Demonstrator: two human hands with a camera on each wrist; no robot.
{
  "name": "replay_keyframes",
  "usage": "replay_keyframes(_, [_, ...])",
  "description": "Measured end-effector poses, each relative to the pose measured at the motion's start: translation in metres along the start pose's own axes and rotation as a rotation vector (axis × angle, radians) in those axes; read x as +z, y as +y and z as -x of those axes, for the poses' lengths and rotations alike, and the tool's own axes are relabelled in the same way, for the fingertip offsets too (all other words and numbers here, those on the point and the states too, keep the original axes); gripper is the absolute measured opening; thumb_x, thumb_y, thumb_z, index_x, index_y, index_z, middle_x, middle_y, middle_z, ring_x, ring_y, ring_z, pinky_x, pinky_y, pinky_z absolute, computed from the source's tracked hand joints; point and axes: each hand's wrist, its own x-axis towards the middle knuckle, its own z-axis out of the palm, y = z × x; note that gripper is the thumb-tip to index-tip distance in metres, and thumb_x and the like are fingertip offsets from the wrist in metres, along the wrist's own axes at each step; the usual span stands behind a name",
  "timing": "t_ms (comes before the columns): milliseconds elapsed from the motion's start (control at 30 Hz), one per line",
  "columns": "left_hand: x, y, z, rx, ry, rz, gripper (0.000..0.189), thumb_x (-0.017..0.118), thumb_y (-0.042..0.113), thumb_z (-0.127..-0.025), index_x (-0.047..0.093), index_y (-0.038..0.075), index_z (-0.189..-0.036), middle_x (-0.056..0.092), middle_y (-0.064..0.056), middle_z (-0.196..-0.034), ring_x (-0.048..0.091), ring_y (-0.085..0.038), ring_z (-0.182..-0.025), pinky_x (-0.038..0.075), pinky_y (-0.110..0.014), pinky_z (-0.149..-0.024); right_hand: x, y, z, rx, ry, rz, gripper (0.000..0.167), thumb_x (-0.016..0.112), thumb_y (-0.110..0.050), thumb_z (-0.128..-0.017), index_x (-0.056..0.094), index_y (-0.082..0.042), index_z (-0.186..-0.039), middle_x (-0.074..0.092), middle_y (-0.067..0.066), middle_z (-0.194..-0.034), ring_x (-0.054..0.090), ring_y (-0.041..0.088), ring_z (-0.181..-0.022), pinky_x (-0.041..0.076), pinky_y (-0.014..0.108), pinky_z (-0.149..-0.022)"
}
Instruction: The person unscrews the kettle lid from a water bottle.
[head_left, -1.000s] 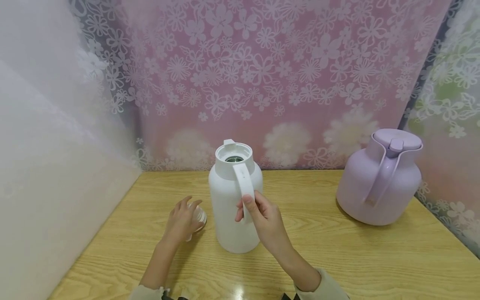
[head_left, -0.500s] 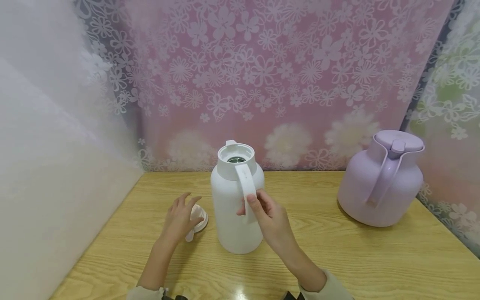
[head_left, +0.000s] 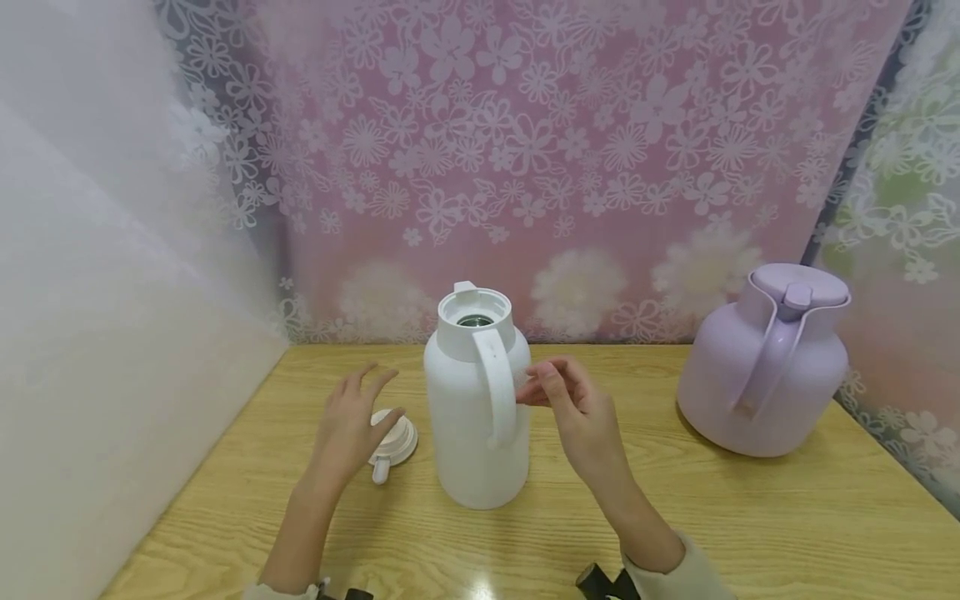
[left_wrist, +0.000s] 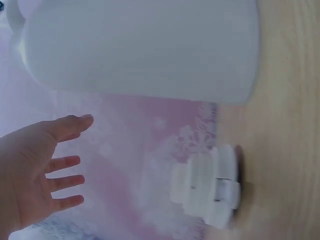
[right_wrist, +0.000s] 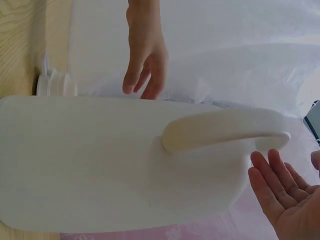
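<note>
A white thermos jug (head_left: 472, 417) stands upright on the wooden table with its mouth uncovered. Its handle (right_wrist: 225, 130) faces the person's right side. To the jug's left lies its white screw-in lid (left_wrist: 207, 187), threaded part up, with a small tab pointing toward the person. My left hand (head_left: 348, 425) hovers over the lid, fingers spread and apart from it in the left wrist view. My right hand (head_left: 581, 408) is beside the handle, fingers loosely bent and holding nothing; in the right wrist view its fingertips (right_wrist: 257, 157) are right near the handle's top.
A lilac thermos jug (head_left: 757, 375) with its lid on stands at the right of the wooden table (head_left: 637, 517). A pink flowered curtain (head_left: 525, 167) hangs behind the table. On the left rises a pale wall-like sheet (head_left: 112, 292).
My right hand has let go of the jug's handle and moved off to the right. My left hand has released the lid and lifted away, leaving it on the table.
</note>
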Motion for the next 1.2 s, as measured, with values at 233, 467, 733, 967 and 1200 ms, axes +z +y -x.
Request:
replay_keyframes(233, [-0.027, 0.029, -0.002, 0.102, 0.289, 0.066, 0.042, 0.073, 0.015, -0.079, 0.058, 0.007, -0.118, 0.047, -0.013, -0.128, 0.045, -0.036, -0.113, 0.036, -0.052, -0.092, -0.024, -0.003, -0.008, -0.023, 0.055, 0.031, 0.025, 0.041, -0.017, -0.099, 0.055, 0.004, -0.099, 0.064, 0.012, -0.079, 0.065, 0.018, -0.076, 0.051, 0.031, -0.075])
replay_keyframes(467, [-0.048, 0.075, -0.012, 0.262, 0.507, 0.208, 0.036, 0.072, 0.011, -0.077, 0.062, 0.005, -0.111, 0.053, -0.014, -0.122, 0.048, -0.032, -0.111, 0.039, -0.048, -0.089, -0.058, -0.007, -0.014, -0.064, 0.078, 0.072, 0.025, 0.039, -0.015, -0.100, 0.055, 0.004, -0.099, 0.065, 0.009, -0.079, 0.065, 0.016, -0.076, 0.050, 0.026, -0.074])
replay_keyframes(733, [-0.064, 0.131, -0.025, 0.441, 0.534, 0.263, 0.030, 0.061, 0.022, -0.086, 0.060, 0.007, -0.113, 0.053, -0.012, -0.122, 0.048, -0.028, -0.113, 0.039, -0.040, -0.092, -0.109, -0.009, -0.011, -0.110, 0.140, 0.013, 0.021, 0.041, -0.008, -0.098, 0.059, 0.003, -0.096, 0.066, 0.007, -0.078, 0.066, 0.012, -0.073, 0.049, 0.019, -0.071])
replay_keyframes(967, [-0.056, 0.183, -0.027, 0.598, 0.542, 0.236, 0.031, 0.061, 0.024, -0.086, 0.061, 0.006, -0.111, 0.052, -0.013, -0.122, 0.045, -0.027, -0.118, 0.033, -0.036, -0.099, -0.156, -0.011, -0.005, -0.104, 0.127, 0.118, 0.021, 0.041, -0.011, -0.098, 0.056, 0.003, -0.102, 0.067, 0.006, -0.083, 0.065, 0.010, -0.077, 0.048, 0.016, -0.072])
replay_keyframes(1200, [-0.021, 0.224, -0.025, 0.550, 0.474, 0.133, 0.035, 0.067, 0.027, -0.080, 0.061, 0.011, -0.111, 0.053, -0.007, -0.120, 0.050, -0.021, -0.110, 0.039, -0.029, -0.093, -0.191, -0.006, 0.002, -0.077, 0.225, 0.169, 0.019, 0.043, -0.009, -0.097, 0.057, 0.004, -0.101, 0.068, 0.002, -0.079, 0.065, 0.007, -0.074, 0.047, 0.014, -0.069])
